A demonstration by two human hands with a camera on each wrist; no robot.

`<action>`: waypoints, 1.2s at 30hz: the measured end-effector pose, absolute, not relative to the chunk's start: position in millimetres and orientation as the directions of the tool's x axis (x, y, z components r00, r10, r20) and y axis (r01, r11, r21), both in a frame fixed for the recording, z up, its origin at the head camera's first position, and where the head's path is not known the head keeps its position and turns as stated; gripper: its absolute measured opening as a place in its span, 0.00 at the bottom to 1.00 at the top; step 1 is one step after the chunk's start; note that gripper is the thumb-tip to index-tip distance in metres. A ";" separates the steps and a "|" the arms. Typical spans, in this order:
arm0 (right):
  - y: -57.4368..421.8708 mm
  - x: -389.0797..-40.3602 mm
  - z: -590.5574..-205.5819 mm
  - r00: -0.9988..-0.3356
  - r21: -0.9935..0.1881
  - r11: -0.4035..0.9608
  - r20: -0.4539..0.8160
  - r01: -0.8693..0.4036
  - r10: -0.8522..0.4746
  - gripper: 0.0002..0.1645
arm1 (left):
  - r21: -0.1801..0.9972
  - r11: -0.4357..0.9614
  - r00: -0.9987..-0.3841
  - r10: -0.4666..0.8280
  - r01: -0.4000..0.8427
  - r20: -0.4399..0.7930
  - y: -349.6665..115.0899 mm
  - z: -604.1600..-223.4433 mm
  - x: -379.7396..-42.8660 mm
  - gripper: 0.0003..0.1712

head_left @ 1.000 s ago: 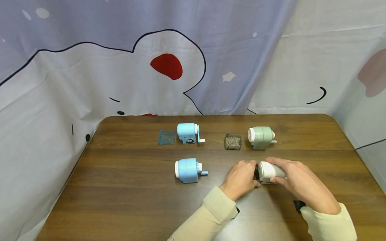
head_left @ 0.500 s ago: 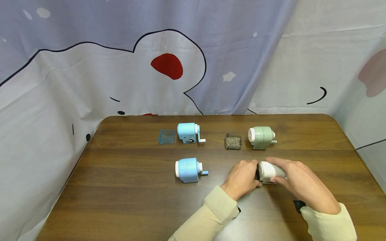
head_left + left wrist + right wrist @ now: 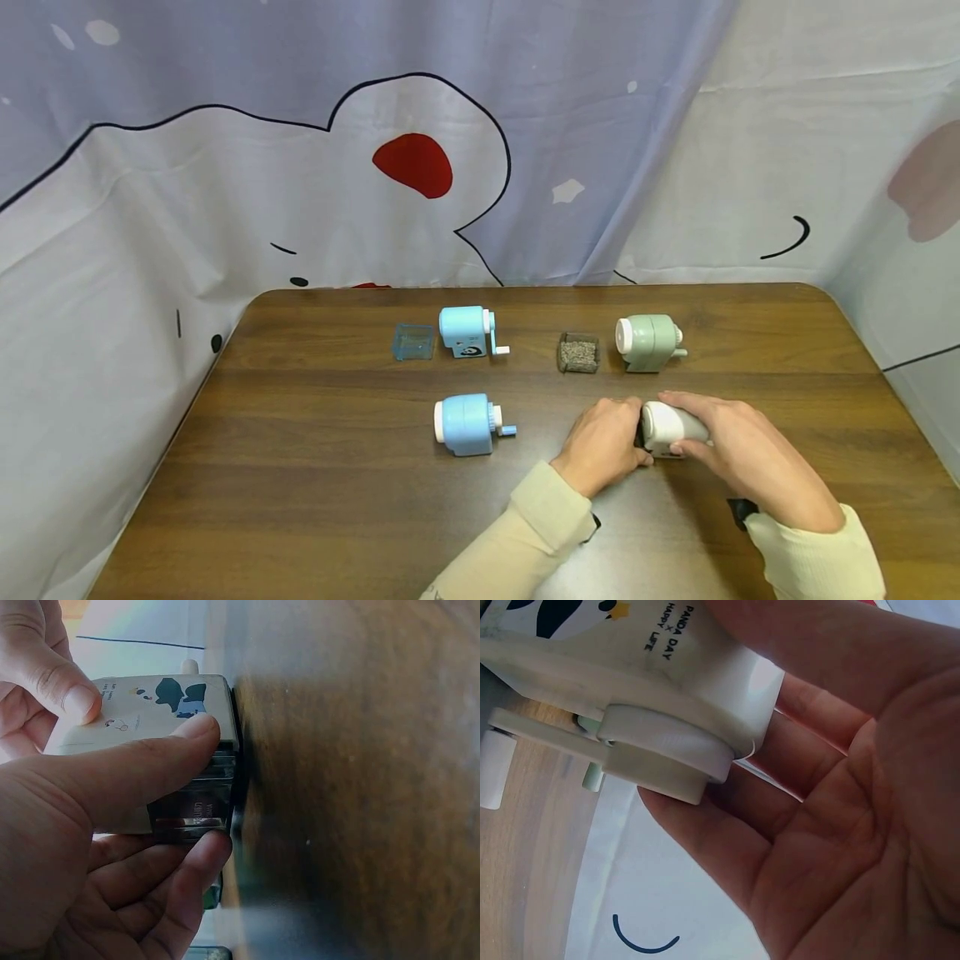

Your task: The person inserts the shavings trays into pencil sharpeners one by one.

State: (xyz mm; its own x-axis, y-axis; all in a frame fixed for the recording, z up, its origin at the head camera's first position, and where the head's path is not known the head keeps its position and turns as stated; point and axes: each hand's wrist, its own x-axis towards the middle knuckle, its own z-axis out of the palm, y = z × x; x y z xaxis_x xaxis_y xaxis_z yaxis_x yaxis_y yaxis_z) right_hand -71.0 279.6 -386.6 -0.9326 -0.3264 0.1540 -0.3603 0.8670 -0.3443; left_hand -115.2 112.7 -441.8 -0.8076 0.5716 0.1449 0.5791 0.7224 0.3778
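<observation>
A white pencil sharpener (image 3: 663, 429) with a printed panda design stands right of the table's middle. My right hand (image 3: 757, 450) grips its body from above, thumb on the near side and fingers on the far side. In the right wrist view its crank (image 3: 660, 761) points away from the palm. My left hand (image 3: 603, 442) pinches the dark see-through shavings drawer (image 3: 191, 814) at the sharpener's left end. In the left wrist view the left thumb overlaps the printed face, and the fingers lie across the drawer's other side. The drawer sits against the body, partly covered by the thumb.
A blue sharpener (image 3: 467, 423) stands left of the hands. Behind it are a light-blue sharpener (image 3: 463, 329) and a clear blue drawer (image 3: 413, 342). A drawer of shavings (image 3: 579, 337) and a green sharpener (image 3: 651, 342) stand beyond the hands. A curtain (image 3: 562, 242) hangs behind the table.
My left hand has shifted slightly right, closer against the white sharpener. The right hand keeps its grip, and the other sharpeners stay where they were.
</observation>
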 end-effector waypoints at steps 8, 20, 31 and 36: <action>279.4 -70.8 -387.1 -0.930 -0.342 0.865 0.165 -0.367 -0.329 0.33 | 0.382 0.726 -0.813 0.565 0.571 0.141 114.2 -441.6 -115.1 0.27; 280.3 -70.7 -388.2 -0.924 -0.341 0.860 0.183 -0.381 -0.336 0.32 | 0.385 0.735 -0.822 0.555 0.558 0.130 118.4 -443.1 -114.4 0.28; 279.9 -71.4 -387.2 -0.925 -0.339 0.862 0.171 -0.378 -0.338 0.32 | 0.359 0.729 -0.803 0.583 0.583 0.119 117.4 -442.8 -115.3 0.31; 278.5 -72.7 -386.0 -0.939 -0.339 0.876 0.122 -0.343 -0.321 0.35 | 0.338 0.719 -0.785 0.610 0.607 0.109 113.6 -437.6 -114.4 0.49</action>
State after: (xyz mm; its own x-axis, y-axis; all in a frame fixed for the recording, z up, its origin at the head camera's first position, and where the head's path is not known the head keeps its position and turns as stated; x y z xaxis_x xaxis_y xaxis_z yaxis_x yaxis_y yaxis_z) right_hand -72.7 278.5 -386.0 -0.9393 -0.3208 0.1216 -0.3431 0.8758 -0.3395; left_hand -114.4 113.6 -437.6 -0.7846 0.6104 0.1091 0.6067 0.7193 0.3384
